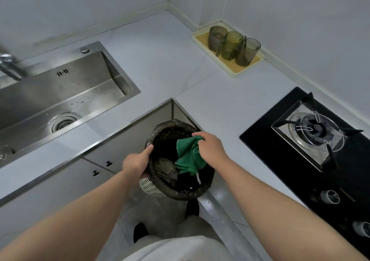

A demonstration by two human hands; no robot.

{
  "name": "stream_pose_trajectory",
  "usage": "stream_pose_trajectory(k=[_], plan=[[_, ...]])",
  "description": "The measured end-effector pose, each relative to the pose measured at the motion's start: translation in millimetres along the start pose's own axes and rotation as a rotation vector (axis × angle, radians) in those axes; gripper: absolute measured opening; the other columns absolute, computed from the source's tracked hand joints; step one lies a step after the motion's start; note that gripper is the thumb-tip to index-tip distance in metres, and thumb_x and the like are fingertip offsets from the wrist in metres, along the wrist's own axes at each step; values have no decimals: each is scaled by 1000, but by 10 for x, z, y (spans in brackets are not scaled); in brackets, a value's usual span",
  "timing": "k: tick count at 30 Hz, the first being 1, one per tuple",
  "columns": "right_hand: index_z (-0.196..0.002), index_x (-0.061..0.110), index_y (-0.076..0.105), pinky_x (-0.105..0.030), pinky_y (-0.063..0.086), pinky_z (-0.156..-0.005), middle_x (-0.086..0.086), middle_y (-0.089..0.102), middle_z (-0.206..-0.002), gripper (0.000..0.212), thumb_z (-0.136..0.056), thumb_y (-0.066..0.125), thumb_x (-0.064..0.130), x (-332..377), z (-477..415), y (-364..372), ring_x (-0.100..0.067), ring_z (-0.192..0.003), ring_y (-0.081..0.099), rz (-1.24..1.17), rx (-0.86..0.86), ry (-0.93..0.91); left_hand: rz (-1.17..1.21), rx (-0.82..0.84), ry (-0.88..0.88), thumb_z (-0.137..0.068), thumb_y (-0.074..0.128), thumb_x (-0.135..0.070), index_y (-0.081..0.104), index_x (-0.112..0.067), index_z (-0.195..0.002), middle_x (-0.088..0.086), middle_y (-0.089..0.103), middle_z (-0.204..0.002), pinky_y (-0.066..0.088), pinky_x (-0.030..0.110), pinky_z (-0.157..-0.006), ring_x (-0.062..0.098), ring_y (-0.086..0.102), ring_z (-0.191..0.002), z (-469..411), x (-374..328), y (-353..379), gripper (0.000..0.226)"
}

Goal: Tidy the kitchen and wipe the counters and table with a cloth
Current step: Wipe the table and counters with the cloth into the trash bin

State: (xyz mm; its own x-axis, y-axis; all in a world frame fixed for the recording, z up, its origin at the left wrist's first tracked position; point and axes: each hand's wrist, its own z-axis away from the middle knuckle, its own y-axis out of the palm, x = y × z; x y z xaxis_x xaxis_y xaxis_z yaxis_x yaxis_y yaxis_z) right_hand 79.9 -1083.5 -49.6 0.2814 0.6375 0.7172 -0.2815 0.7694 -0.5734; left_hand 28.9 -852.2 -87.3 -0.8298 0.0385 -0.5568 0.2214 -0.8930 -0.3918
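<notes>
A green cloth (187, 156) hangs bunched over the open mouth of a waste bin (160, 188), a white lattice basket lined with a dark bag. My right hand (210, 148) grips the cloth at its upper edge. My left hand (137, 161) holds the bin's left rim, thumb on top. Crumpled scraps lie inside the bin, partly hidden by the cloth. The bin is in the inner corner of the L-shaped white counter (166, 60), below its edge.
A steel sink (60, 92) with a tap (9, 66) is set in the counter at left. A cream tray (232, 73) with three green glasses stands at the back. A black gas hob (312, 140) fills the right. Cabinet doors with dark knobs (109, 163) are below.
</notes>
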Motion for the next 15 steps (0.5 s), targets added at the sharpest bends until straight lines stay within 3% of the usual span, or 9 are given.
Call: stream_pose_trajectory(k=[5, 9, 11, 15], plan=[[-131, 24, 63, -25, 42, -99, 6, 62, -126, 46, -95, 38, 7, 204, -124, -442, -10, -114, 55, -127, -230, -42, 19, 23, 14, -77, 72, -62, 69, -4, -79, 11, 71, -79, 63, 44, -66, 32, 71, -69, 108, -85, -17, 58], [-143, 23, 49, -24, 39, -88, 6, 54, -113, 51, -98, 34, 5, 228, -328, -719, -12, -100, 52, -19, -421, -101, 39, 25, 19, -80, 72, -58, 69, -4, -79, 11, 72, -80, 62, 40, -62, 30, 71, -71, 106, -99, -33, 55], [-147, 21, 42, -29, 43, -89, -1, 51, -116, 55, -95, 34, 2, 99, -452, -704, -20, -100, 51, 128, -389, -55, 59, 17, 20, -80, 72, -58, 71, -4, -80, 11, 73, -80, 63, 41, -64, 29, 71, -72, 93, -120, -49, 54], [-141, 16, 42, -39, 47, -94, -10, 48, -139, 55, -88, 41, 3, -294, -577, -331, -36, -108, 52, 437, -119, 84, 43, 3, 30, -77, 74, -59, 73, -4, -76, 10, 73, -74, 63, 43, -68, 29, 72, -71, 45, -177, -80, 55]])
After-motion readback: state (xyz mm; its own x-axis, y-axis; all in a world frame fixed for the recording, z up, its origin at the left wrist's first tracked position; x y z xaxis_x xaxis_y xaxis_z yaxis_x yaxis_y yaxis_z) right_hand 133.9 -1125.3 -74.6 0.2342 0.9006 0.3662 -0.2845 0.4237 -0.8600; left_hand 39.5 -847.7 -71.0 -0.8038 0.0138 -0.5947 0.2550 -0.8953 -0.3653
